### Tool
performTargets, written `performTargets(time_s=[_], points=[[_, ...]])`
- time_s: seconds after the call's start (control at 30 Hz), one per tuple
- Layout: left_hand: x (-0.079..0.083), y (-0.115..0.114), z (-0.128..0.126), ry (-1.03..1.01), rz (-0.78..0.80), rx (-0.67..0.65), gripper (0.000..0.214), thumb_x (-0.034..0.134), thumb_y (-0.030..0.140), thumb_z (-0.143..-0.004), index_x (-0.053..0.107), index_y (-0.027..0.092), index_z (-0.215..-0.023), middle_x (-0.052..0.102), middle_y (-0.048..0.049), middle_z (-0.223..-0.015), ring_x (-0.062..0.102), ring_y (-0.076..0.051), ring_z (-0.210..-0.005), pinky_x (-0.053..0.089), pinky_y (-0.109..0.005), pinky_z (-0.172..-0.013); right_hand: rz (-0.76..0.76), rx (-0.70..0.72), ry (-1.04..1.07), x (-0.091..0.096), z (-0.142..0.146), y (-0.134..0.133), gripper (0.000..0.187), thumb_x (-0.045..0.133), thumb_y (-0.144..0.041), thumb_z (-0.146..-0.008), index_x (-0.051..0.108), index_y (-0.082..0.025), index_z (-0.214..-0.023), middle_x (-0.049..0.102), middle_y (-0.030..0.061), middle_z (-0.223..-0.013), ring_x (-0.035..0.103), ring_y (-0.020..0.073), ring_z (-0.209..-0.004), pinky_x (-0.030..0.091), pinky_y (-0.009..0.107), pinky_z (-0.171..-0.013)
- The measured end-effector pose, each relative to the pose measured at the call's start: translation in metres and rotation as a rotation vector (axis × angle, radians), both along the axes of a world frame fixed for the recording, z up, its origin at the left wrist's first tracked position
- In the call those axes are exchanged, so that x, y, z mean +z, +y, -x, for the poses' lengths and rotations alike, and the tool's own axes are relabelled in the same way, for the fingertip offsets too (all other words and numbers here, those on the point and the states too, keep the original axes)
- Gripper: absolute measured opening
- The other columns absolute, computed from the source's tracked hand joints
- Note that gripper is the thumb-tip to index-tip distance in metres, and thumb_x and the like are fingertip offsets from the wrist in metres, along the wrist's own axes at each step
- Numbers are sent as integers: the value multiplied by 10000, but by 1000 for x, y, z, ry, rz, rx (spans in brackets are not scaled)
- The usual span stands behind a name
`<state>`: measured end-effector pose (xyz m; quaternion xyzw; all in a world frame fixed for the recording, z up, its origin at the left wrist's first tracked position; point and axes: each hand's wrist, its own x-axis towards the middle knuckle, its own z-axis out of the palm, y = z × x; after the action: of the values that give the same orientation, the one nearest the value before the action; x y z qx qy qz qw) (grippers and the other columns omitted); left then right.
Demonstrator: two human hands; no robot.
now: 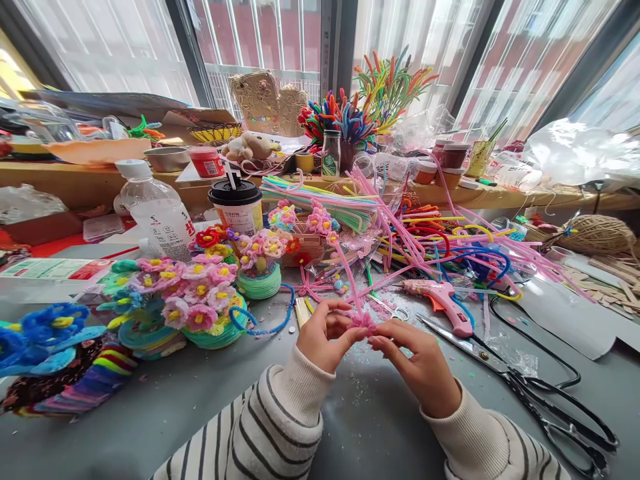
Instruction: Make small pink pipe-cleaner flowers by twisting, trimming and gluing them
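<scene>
Between my two hands, above the middle of the grey table, is a small pink pipe-cleaner flower point(362, 321). My left hand point(326, 335) pinches its left side between thumb and fingers. From the right, my right hand point(411, 357) has thumb and fingertips closed on its edge. A pink pipe-cleaner stem rises behind the flower. Just right of my right hand lie a pink glue gun point(437, 297) and large black-handled scissors point(505, 367). Small scissors point(395, 312) rest behind my fingers. Fine fluff is scattered on the table point(370, 427) below.
Pots of pipe-cleaner flowers point(200, 293) stand at left, before a plastic bottle point(155, 213) and a lidded cup point(236, 203). Loose pink pipe cleaners point(400, 227) pile up behind my hands. The glue gun's black cord point(543, 330) curves at right. A twine ball point(603, 233) sits far right.
</scene>
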<state>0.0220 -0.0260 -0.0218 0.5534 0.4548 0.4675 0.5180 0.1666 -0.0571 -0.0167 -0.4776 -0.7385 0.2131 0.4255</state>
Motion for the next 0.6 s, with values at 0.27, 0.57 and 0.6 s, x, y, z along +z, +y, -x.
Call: performTargets(time_s=[0.27, 0.57, 0.6], points=[[5, -3, -1, -99, 138, -110, 283, 683, 241, -481, 508, 134, -676, 563, 21, -532, 558, -114, -517, 442, -241, -528, 97, -50, 121, 1, 0, -2, 144, 463, -266, -746, 544, -163, -686, 559, 17, -634, 517, 111, -579, 426, 211, -499], [9, -4, -2, -222, 230, -150, 277, 686, 259, -486, 508, 127, -652, 572, 25, -519, 564, -108, -510, 463, -248, -536, 325, 7, 355, 4, 1, 0, 263, 436, -371, -747, 516, -150, -630, 483, -9, -519, 455, 89, -472, 411, 213, -455], [9, -4, -2, -230, 234, -154, 281, 687, 261, -484, 509, 126, -653, 573, 25, -521, 564, -107, -510, 464, -248, -535, 342, 17, 375, 4, 1, 1, 269, 432, -378, -747, 516, -149, -636, 482, -9, -518, 453, 89, -471, 411, 215, -457]])
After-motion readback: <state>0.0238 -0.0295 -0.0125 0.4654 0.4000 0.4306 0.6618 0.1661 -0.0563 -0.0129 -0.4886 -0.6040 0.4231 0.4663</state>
